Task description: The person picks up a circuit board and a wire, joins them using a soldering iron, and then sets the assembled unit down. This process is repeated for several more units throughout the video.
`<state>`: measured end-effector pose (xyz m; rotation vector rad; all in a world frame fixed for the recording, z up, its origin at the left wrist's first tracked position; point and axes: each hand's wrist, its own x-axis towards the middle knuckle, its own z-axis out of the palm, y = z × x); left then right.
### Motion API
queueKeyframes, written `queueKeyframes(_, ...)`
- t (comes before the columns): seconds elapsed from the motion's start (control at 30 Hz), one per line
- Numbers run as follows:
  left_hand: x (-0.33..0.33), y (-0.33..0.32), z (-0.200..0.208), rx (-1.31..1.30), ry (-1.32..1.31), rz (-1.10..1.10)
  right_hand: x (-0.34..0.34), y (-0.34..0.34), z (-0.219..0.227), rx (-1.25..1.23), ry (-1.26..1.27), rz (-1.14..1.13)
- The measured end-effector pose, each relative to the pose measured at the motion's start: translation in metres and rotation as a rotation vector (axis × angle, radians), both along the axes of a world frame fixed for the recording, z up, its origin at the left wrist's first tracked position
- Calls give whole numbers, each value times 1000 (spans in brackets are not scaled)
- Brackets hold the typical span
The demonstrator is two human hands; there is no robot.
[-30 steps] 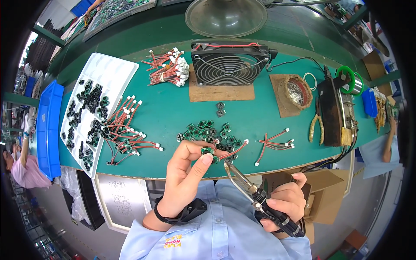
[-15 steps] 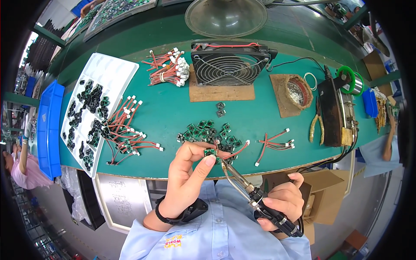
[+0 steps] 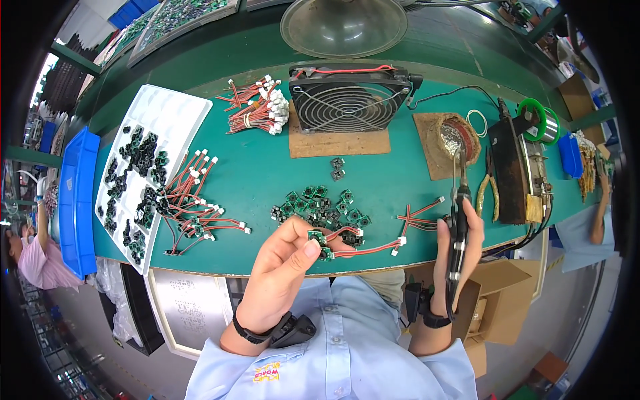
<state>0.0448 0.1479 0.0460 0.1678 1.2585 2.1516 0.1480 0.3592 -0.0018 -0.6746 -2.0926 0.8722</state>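
The right hand (image 3: 471, 243), fingers around the black-handled metal soldering iron (image 3: 458, 230), has swung to the round brown pot (image 3: 437, 143), while the left hand (image 3: 281, 261) still pinches a green circuit board (image 3: 315, 236).

From where I'm standing, the thumb of the left hand (image 3: 277, 261) covers part of the little green board (image 3: 313, 235), so no clue how the red wires (image 3: 363, 251) join it, way too tiny anyway. The black handle of the soldering iron (image 3: 458, 223) hides a chunk of the right hand (image 3: 472, 237), and its tip kinda vanishes against the round cup (image 3: 435, 141), can't tell if they touch. Metal dome (image 3: 343, 30) up top gets chopped by the frame's upper edge. Print on the pale sheet (image 3: 177, 313), lower left? Unreadable.
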Motion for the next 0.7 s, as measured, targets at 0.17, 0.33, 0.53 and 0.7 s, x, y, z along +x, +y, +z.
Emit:
queueKeyframes(0.17,1,0,5,37,-20,-24,0,-2,-4,-58,-55,41)
queueKeyframes(0.33,2,-2,7,54,-21,-46,4,-9,-1,-79,36,154)
queueKeyframes(0.53,6,0,14,36,-20,-8,5,-15,5,-23,27,213)
queueKeyframes(0.7,9,-2,18,-21,77,21,7,-18,8,-1,12,264)
